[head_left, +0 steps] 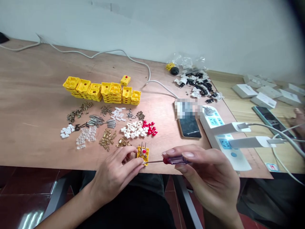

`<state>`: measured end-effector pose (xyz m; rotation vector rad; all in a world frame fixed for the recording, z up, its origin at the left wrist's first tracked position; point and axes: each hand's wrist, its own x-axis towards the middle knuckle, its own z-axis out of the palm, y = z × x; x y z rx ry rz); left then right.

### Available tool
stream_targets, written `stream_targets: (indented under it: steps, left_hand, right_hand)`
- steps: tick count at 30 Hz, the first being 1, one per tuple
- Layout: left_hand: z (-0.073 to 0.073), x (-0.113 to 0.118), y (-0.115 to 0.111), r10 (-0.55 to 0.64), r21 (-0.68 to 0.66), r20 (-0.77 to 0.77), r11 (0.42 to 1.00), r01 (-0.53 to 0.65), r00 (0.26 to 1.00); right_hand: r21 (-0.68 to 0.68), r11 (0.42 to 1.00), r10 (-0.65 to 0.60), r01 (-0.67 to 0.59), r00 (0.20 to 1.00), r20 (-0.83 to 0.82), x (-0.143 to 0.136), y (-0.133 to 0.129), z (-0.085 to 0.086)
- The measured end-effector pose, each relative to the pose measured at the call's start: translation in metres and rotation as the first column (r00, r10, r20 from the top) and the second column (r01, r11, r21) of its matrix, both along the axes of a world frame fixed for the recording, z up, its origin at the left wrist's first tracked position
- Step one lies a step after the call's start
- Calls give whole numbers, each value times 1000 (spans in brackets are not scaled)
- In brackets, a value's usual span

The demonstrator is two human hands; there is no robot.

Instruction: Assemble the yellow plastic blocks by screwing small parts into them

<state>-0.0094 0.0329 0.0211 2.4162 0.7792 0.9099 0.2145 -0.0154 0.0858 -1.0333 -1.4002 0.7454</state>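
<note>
A small yellow plug housing [147,152] lies at the table's front edge, with a red button and metal pins in it. My left hand [116,175] is closed on its left side, thumb and fingers pressing it. Between the fingers and thumb of my right hand [209,175] is a screwdriver [177,160] with a clear purple and red handle. Its shaft points left, and the tip meets the lower part of the housing near my left fingertips. Just beyond lie white plastic parts [133,129], red buttons [150,128] and brass pieces [107,139].
Stacked yellow housings [111,90] stand farther back, with piles of screws [140,115] before them. To the right are a phone [189,127], a power strip [233,159] with chargers, and black and white parts [200,84]. Another person's hand [299,119] shows at the far right.
</note>
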Motion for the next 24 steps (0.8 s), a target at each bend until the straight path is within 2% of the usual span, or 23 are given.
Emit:
stream_targets:
  steps: [8,17,24]
  left_hand:
    - [0,-1,-1,-28,37,-16,999,29,999]
    - [2,3,-1,1,-29,-13,1000,-1,1000]
    - [1,5,0,3,-15,-6,1000,-3,1000]
  right_hand:
    - [5,999,42,-42,999,27,1,-2,-4]
    - [23,993,113,-116,988,109,1,-6,-4]
    - [66,988,127,-138,982,141,1,-4,-4]
